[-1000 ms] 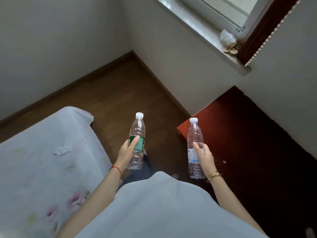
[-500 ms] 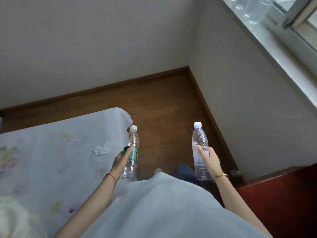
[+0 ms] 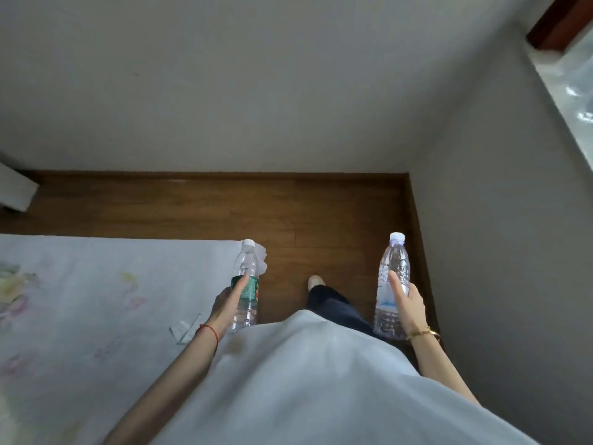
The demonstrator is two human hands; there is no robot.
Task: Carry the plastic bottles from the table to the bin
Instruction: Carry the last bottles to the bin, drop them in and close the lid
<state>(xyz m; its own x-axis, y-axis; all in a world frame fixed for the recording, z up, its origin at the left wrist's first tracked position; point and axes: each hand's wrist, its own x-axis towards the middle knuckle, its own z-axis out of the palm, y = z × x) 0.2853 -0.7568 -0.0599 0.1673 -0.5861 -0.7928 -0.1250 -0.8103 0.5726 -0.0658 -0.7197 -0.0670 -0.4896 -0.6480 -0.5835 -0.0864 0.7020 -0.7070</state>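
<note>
My left hand (image 3: 226, 306) grips a clear plastic bottle with a green label (image 3: 247, 285) and a white cap, held upright beside the corner of the bed. My right hand (image 3: 408, 303) grips a second clear bottle with a pale blue label (image 3: 392, 284), also upright, close to the right wall. Both bottles look empty. No bin and no table appear in the head view.
A bed with a pale flowered sheet (image 3: 96, 303) fills the left. Brown wood floor (image 3: 256, 213) runs ahead to a grey wall. A window sill (image 3: 568, 88) sits at the upper right, a pale object (image 3: 16, 187) at the far left. My foot (image 3: 315, 282) steps forward.
The view has swung left: the dark red table has left the frame and the bed now fills more of the left side. Both hands still hold their bottles upright.
</note>
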